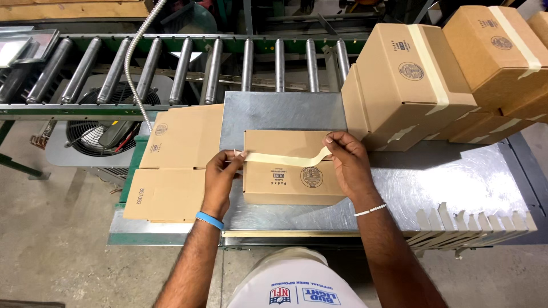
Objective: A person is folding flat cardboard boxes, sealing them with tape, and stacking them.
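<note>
Both hands, left hand and right hand, are pinching a tape strip across the small box at twelve o'clock, seam half-sealed, taped boxes stacking at two o'clock

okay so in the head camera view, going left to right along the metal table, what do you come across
Flat cartons → left hand → small box with a tape strip stretched over it → right hand → row of cut tape pieces on the table's front edge.
</note>
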